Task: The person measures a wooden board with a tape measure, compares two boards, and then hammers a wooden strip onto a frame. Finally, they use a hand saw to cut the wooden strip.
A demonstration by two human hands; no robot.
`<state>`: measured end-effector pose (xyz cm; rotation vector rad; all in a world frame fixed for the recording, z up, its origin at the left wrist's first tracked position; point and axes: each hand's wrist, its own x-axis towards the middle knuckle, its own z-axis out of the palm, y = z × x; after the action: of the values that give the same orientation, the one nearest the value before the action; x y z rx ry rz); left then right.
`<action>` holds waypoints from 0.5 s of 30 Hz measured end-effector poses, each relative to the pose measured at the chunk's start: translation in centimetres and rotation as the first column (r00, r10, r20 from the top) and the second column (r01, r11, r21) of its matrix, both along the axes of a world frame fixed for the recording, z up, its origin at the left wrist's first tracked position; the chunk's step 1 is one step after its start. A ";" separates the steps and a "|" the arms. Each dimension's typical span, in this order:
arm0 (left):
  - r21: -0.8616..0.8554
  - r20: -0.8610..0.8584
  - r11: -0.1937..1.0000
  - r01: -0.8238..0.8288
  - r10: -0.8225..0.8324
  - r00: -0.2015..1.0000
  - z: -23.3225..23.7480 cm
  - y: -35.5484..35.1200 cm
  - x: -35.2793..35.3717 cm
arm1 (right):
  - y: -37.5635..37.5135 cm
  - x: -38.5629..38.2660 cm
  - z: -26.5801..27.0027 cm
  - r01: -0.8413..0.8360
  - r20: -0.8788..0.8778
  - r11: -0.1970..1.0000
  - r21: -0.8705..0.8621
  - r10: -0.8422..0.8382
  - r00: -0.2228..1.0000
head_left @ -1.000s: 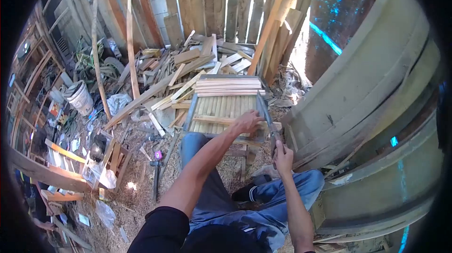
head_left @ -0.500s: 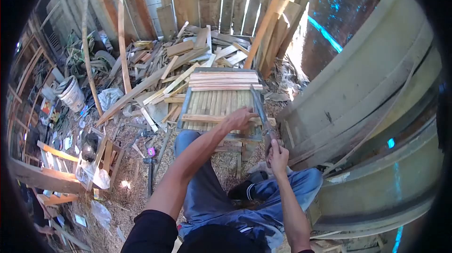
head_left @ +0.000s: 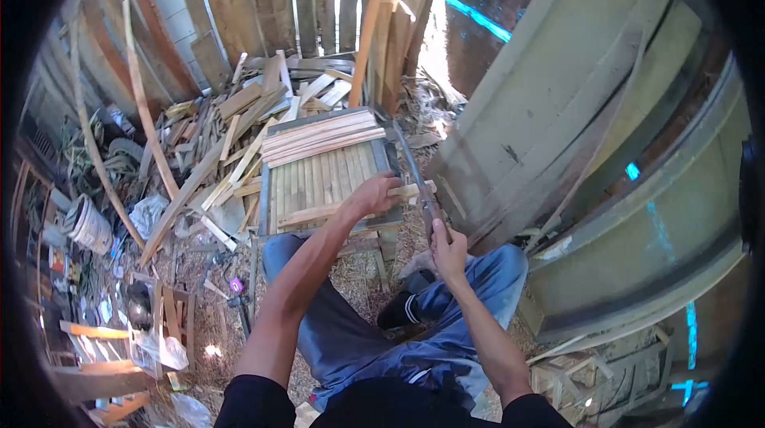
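Observation:
My left hand (head_left: 373, 195) is closed around a wooden strip (head_left: 309, 215) that lies across the near part of a slatted wooden panel (head_left: 323, 177). The strip's right end sticks out past the panel's dark edge. My right hand (head_left: 448, 246) grips the handle of a long, narrow-bladed tool (head_left: 414, 163), its blade pointing away from me just right of the panel. Close to the strip's end, the tool overlaps it in this view. Several reddish-edged strips (head_left: 323, 138) lie side by side across the panel's far part.
Behind the panel is a heap of scrap wood (head_left: 247, 105) against a plank wall (head_left: 319, 5). Large curved panels (head_left: 550, 109) lean on the right. A white bucket (head_left: 89, 225) stands left, and a small wooden crate (head_left: 179, 308) sits nearer.
The view has swung to the right. The strip's right end now sticks out past the panel, and the blade has shifted from over the panel's right edge to beside it.

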<state>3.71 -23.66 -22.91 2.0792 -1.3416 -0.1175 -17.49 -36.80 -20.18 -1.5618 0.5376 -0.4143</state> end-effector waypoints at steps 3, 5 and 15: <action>0.040 -0.006 0.999 0.031 -0.030 1.000 0.7 -1.4 -0.7 | -0.4 -0.8 1.3 0.033 -0.057 0.995 -0.098 -0.039 0.998; -0.081 0.055 0.996 -0.047 0.051 0.997 0.2 -1.0 -1.1 | -1.5 -1.3 -0.2 0.062 -0.058 0.987 -0.145 -0.071 0.996; -0.018 0.312 0.993 -0.117 0.117 0.943 -0.5 -1.6 -1.3 | 0.4 -2.0 -2.5 0.096 -0.085 0.995 0.038 -0.092 0.992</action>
<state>2.38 -25.29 -23.44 2.2404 -1.3911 0.2744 -19.49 -36.43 -22.69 -1.5218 0.6819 -0.4085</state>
